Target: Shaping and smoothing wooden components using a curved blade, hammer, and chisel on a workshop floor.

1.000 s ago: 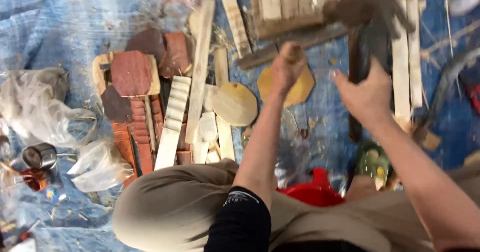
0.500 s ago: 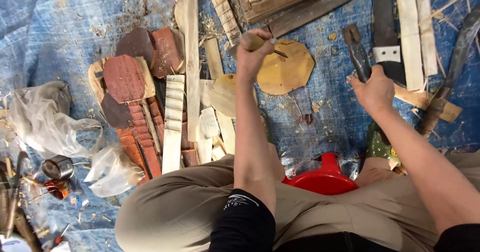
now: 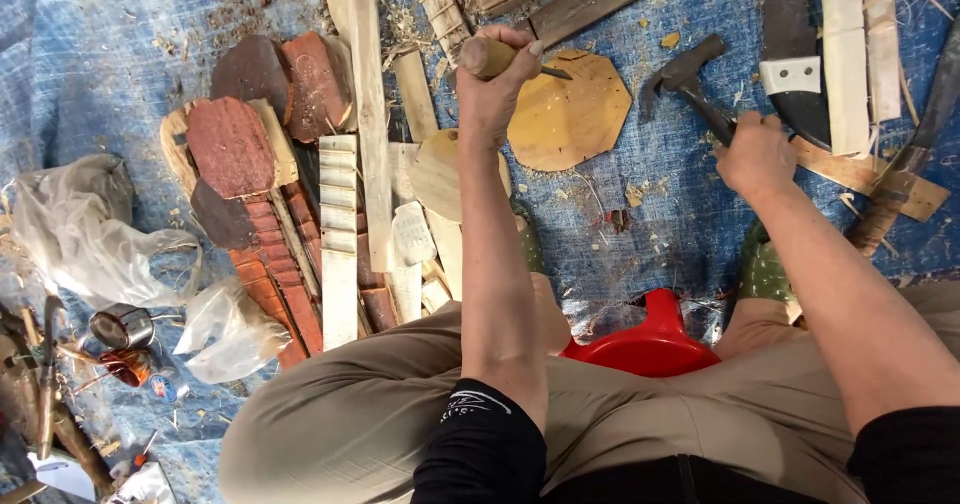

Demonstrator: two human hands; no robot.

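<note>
A: What's lying on the blue tarp (image 3: 120, 84), L side?
B: Red-brown carved wood pieces (image 3: 232, 144) in a cluster, w/ pale ridged strips (image 3: 338, 239) just beside. One long pale plank (image 3: 366, 114) runs top to bottom thru them.
A: Further L?
B: Crumpled clear plastic bags (image 3: 75, 229), small metal tin (image 3: 120, 326) near them, rusty-looking tools (image 3: 45, 384) at the edge.
A: R side?
B: Big dark blade w/ white band (image 3: 792, 59), pale wood slats (image 3: 845, 54) next to it, dark stick (image 3: 905, 169) at an angle. Shavings all over.
A: Near bottom?
B: Red plastic stool (image 3: 650, 339), partly hidden by khaki trousers (image 3: 360, 414).
</note>
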